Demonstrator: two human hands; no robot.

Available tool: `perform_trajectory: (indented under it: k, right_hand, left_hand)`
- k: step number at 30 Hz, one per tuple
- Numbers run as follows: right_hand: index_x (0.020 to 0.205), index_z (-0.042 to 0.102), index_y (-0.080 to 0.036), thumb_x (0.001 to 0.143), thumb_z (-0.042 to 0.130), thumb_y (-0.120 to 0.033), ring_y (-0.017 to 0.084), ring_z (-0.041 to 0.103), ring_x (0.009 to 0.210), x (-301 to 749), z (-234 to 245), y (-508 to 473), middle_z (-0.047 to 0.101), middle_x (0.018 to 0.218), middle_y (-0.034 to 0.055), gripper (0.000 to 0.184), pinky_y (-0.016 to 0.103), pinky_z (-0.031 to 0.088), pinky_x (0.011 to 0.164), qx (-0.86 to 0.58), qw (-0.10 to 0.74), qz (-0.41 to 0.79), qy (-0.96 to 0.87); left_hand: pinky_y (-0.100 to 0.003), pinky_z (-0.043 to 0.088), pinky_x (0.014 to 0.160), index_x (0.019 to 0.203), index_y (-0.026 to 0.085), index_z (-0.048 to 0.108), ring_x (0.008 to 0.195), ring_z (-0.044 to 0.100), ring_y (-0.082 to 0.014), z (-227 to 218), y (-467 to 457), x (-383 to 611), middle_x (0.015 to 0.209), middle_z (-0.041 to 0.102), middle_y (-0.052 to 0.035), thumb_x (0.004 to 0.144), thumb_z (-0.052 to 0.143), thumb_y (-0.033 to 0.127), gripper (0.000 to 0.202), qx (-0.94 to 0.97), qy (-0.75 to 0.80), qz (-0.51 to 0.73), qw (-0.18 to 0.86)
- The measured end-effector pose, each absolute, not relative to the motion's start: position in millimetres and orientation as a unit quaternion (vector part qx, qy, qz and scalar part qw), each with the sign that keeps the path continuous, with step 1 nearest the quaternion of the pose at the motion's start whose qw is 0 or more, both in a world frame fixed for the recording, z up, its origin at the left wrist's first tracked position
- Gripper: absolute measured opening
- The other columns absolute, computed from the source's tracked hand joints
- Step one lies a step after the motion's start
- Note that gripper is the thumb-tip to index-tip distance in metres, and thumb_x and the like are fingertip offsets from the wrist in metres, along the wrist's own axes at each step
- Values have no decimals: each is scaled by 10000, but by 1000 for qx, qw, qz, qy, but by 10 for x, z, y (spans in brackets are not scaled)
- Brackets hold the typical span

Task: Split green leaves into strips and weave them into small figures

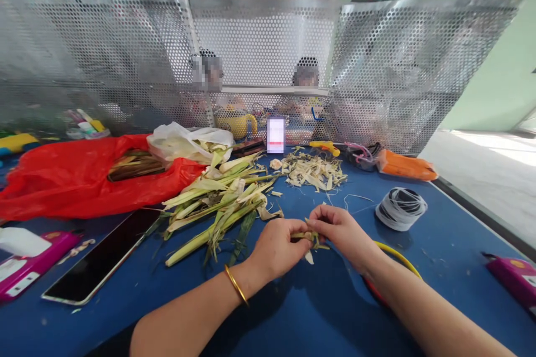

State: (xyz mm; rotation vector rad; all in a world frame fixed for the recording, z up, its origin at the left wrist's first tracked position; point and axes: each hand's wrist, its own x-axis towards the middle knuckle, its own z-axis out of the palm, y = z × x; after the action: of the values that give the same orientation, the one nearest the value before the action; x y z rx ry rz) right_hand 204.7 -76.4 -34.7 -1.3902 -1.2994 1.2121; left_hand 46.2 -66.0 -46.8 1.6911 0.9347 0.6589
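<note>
My left hand (281, 245), with a gold bangle on its wrist, is closed around a small bundle of corn husk strips (315, 238). Thumb and fingers of my right hand (338, 228) pinch the far end of the same strips, close against the left fingertips. Short pale ends stick out below the fingers; the rest of the bundle is hidden in the hands. Left of them lies a heap of green and pale corn husks (221, 201). Beyond the hands is a pile of torn husk scraps (316, 170).
A spool of white string (401, 209) stands at right, its thread trailing leftward. On the left are a red plastic bag (84, 178), a black phone (103, 256) and a magenta power strip (39, 262). Behind stand a lit phone (275, 135), an orange packet (406, 165) and a perforated metal screen (263, 33).
</note>
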Motion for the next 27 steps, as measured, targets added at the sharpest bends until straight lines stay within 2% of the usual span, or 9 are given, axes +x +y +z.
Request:
perform_trajectory:
  k: [4,8,12,15,18,21,27]
  right_hand:
    - [620,519,-196,675,646,-413,80,376,439,2032,-402,-747,439,463,-81,258,221,285,452,-565,480,463,-486]
    - [623,500,-203,673,632,-424,75,365,413,1992,-424,-749,440,457,-83,262,218,277,433,-566,476,481,-471]
    - [634,503,-197,661,639,-395,67,370,415,1951,-424,-772,504,497,-66,241,206,274,418,-561,471,495,-468]
    - [646,499,-196,670,634,-389,59,357,394,1918,-451,-795,542,526,-54,237,202,258,400,-545,475,516,-460]
    - [636,499,-195,682,649,-379,58,343,390,1889,-489,-808,503,498,-63,241,202,257,403,-534,506,504,-452]
    - [635,496,-199,697,662,-408,66,347,398,1882,-496,-803,458,462,-77,275,208,284,420,-528,538,482,-446]
    - [711,547,-189,730,652,-486,104,498,539,1982,-407,-766,569,619,-32,316,227,375,518,-523,539,448,-485]
  left_hand:
    - [-224,433,556,782,134,700,514,501,-105,-390,-644,477,573,583,18,640,530,164,224,634,356,228,648]
    - [-246,456,575,706,125,673,505,515,-114,-376,-660,495,548,574,6,642,591,243,157,590,357,236,685]
    - [-224,400,493,631,139,636,448,474,-101,-446,-692,521,495,523,24,639,670,386,250,593,394,250,656]
    - [-209,332,452,517,159,558,420,434,-87,-480,-711,544,451,471,38,653,655,364,264,627,407,233,622]
    - [-207,302,451,470,173,504,414,408,-78,-459,-726,552,426,443,47,667,635,333,286,652,393,218,611]
    - [-207,305,459,478,170,518,426,398,-76,-414,-728,540,438,452,46,666,642,344,285,646,385,219,622]
    - [-212,370,490,579,147,619,462,468,-93,-371,-653,504,487,522,24,675,668,404,279,574,423,292,637]
